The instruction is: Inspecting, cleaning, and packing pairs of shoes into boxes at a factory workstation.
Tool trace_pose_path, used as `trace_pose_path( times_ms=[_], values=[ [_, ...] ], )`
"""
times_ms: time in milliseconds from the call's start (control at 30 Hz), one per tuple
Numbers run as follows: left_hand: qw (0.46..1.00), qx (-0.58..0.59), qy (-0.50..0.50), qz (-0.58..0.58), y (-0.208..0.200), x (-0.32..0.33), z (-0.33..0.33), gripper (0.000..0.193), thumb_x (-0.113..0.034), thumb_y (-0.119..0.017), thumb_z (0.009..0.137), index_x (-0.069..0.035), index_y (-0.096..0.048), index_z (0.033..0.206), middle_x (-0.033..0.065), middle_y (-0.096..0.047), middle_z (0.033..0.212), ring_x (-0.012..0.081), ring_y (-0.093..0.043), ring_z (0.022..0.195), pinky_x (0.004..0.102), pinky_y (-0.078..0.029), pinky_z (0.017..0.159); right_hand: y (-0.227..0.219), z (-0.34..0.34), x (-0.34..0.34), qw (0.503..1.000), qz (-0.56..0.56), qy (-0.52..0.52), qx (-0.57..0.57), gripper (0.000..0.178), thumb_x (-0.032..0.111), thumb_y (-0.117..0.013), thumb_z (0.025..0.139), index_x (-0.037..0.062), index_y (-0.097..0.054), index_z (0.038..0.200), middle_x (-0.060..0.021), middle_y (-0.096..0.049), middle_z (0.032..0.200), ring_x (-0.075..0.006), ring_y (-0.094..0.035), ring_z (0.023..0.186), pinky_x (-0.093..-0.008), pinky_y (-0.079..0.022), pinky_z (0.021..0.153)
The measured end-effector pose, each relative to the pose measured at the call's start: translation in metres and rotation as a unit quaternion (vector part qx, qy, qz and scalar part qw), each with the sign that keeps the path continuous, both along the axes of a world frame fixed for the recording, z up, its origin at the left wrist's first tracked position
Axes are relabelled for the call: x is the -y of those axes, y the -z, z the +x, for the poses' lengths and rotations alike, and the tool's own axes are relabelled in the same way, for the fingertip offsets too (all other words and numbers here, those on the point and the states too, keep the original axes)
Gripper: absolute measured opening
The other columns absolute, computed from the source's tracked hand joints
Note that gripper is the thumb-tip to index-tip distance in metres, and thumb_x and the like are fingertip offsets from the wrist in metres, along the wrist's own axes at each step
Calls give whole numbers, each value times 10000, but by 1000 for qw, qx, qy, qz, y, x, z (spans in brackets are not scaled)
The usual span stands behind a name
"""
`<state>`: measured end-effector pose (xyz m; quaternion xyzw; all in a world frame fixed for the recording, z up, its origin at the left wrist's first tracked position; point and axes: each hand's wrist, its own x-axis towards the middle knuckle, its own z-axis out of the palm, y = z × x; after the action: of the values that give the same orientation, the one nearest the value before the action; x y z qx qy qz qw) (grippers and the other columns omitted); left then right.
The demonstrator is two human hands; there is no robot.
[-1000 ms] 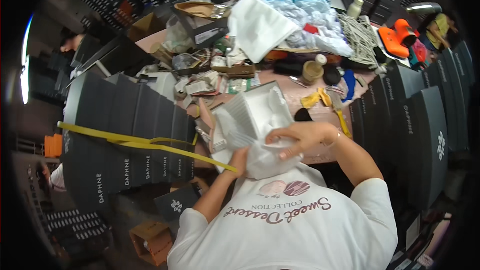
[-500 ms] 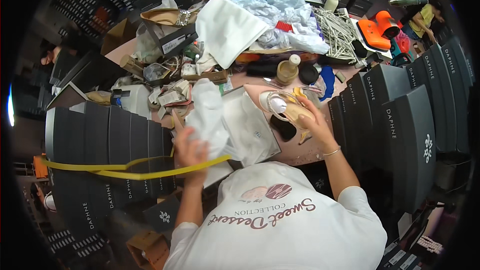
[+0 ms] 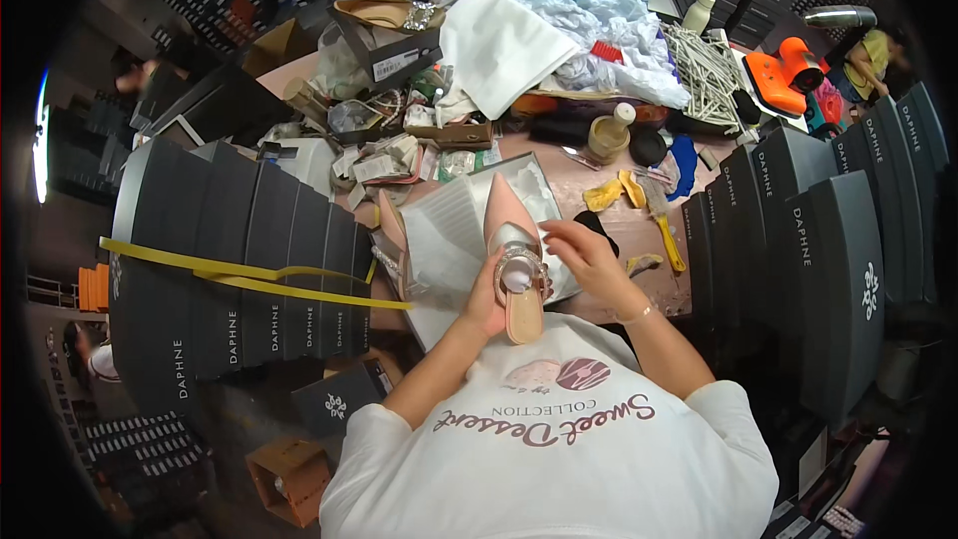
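A pink pointed slip-on shoe [image 3: 506, 215] with a jewelled strap rests in my left hand [image 3: 487, 297], toe pointing away from me. Its pale insole faces up, and something white fills the space under the strap. Just right of the shoe, my right hand [image 3: 591, 258] hovers with fingers loosely stretched and nothing seen in them. Beneath both hands lies a shoe box with white tissue paper [image 3: 439, 220] spread over it. A second pink shoe [image 3: 391, 225], also with a jewelled trim, leans by the left side of that paper.
Dark shoe boxes stand in rows at left [image 3: 239, 240] and right [image 3: 833, 279]. A yellow strap [image 3: 259, 281] crosses the left row. Behind are a bottle [image 3: 609, 137], yellow sponge pieces [image 3: 604, 196], a yellow-handled brush [image 3: 669, 240], a white cloth [image 3: 504, 45] and white sticks [image 3: 704, 80].
The shoe has passed from my right hand to my left and moved over the box. My right hand has let go. The white tissue paper now lies flatter, and the second shoe has come into sight.
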<state>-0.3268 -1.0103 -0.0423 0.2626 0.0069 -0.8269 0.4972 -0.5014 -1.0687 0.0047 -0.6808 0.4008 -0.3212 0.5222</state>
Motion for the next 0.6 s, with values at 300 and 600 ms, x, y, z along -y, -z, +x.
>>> trace_pose_path(
  times_ms=[300,600],
  values=[
    [994,5,81,-74,27,-30,32,610,-264,-721,788,-18,-415,1255,148,-577,1127,292,-594,1042,433,-464,968,-8,12,-8,897,-257,-251,-259,586,41,-681,699,203,-560,1250,-70,-571,1068,-251,-628,841,-344,-515,731],
    [993,43,92,-67,0,-25,26,675,-187,-693,807,-54,-300,1339,100,-503,1214,216,-548,1103,365,-465,967,4,26,19,818,-432,-265,-273,377,229,-675,743,48,-606,1066,-87,-560,851,-241,-622,705,-339,-492,588]
  ],
)
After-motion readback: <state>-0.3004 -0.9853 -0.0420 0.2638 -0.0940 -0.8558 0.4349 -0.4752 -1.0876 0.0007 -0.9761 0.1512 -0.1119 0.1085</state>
